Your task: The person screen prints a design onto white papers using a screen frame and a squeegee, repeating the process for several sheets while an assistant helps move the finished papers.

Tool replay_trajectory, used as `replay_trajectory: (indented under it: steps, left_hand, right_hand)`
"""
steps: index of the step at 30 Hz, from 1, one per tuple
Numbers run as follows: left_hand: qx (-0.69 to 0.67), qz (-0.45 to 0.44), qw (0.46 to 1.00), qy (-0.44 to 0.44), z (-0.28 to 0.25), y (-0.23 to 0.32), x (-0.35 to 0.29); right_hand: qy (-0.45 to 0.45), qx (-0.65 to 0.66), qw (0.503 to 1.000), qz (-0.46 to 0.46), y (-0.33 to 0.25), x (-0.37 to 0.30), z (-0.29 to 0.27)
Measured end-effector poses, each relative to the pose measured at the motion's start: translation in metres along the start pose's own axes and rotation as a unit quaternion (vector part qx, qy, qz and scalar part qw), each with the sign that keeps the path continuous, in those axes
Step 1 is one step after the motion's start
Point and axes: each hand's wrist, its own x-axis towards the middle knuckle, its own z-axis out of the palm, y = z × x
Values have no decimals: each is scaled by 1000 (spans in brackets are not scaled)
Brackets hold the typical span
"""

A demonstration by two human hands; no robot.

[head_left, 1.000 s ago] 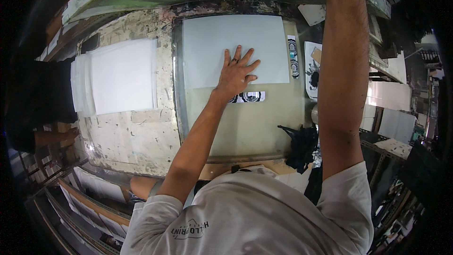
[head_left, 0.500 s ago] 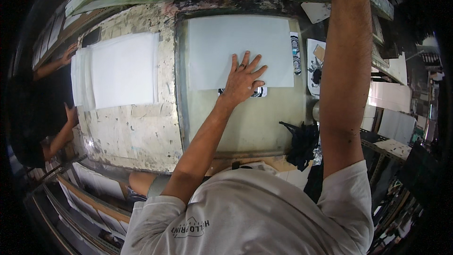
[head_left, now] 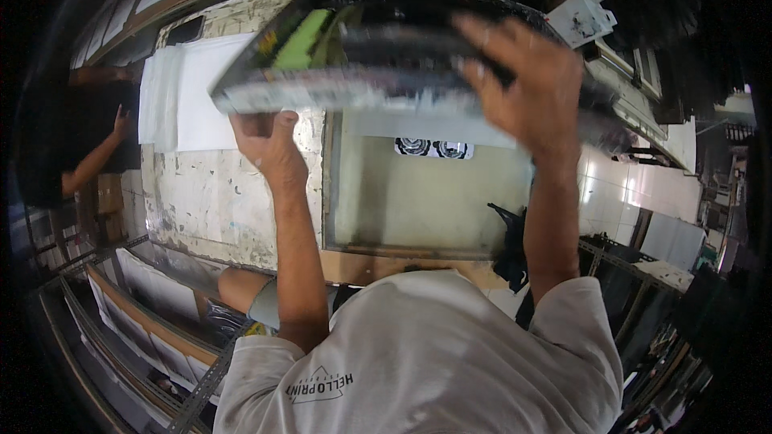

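A screen-printing frame (head_left: 378, 96), dark inside with yellow-green patches, is tilted up over the far part of the printing board (head_left: 426, 201) and blurred by motion. My left hand (head_left: 277, 149) grips its near left edge from below, the thumb showing in front and the fingertips hidden. My right hand (head_left: 531, 84) is over the frame's right part, fingers and thumb smeared against something dark; whether they hold it cannot be made out. Under the frame a translucent sheet (head_left: 386, 124) lies on the board, with a black-and-white printed piece (head_left: 434, 148) showing at its near edge.
On the left, a stack of white sheets (head_left: 197, 88) rests on a paint-stained table (head_left: 241, 201). Another person's arm (head_left: 96, 165) is beside it. A black cloth (head_left: 511, 245) hangs at the board's right corner. Shelves with boards (head_left: 153, 329) stand at lower left.
My left hand has left the sheet and moved up and left to the frame's edge. The frame has come down toward me, and my right hand with it. The other person's arms have shifted.
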Motion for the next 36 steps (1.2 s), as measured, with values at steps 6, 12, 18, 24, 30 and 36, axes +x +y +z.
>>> replay_trajectory:
  steps: [6,12,18,24,30,36]
  left_hand:
    - [101,-154,983,-19,-85,-38,-66]
    - [435,40,897,-67,-116,-82,-97]
    - [466,-3,883,-65,-120,-80,-99]
    - [426,-14,902,-63,-125,-80,-102]
    - [412,-6,909,-60,-122,-80,-98]
    - [331,-58,941,-34,-128,-88,-104]
  right_hand:
    - [-123,114,979,116,-13,-67,40]
    - [-247,55,962,99,4,-131,104]
    - [-252,20,958,136,32,-119,143]
    - [-166,-34,980,105,115,-38,196]
    - [-152,-56,982,96,170,32,231]
    - [-142,24,987,68,187,59,224]
